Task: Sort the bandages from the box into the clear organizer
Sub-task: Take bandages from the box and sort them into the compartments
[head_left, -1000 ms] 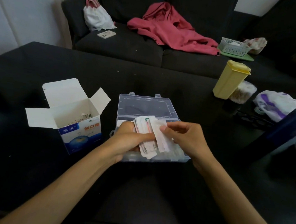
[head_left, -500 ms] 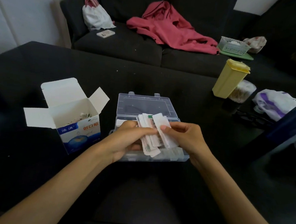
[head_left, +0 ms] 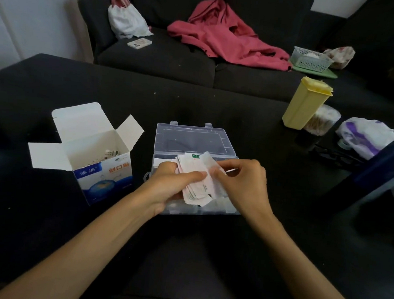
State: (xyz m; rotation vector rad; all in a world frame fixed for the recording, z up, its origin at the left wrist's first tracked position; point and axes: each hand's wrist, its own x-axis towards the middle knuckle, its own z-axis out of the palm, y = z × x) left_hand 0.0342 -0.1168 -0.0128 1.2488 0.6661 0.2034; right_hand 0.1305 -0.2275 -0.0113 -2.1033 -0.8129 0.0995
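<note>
A clear plastic organizer lies open on the black table, lid tilted back. Over its compartments my left hand grips a fanned stack of white wrapped bandages, thumb across the top. My right hand pinches the rightmost bandage of the stack between thumb and fingers. To the left stands the white and blue bandage box, flaps open, with a few bandages showing inside. The organizer's compartments are mostly hidden behind my hands.
A yellow lidded container and a jar of cotton swabs stand at the right, beside a white and purple bag. Behind the table is a dark sofa with a red garment, a white bag and a mesh basket.
The stack has shifted slightly in my hands. My right hand has slid toward the stack's middle, and its thumb and fingers now pinch a single bandage at the edge.
</note>
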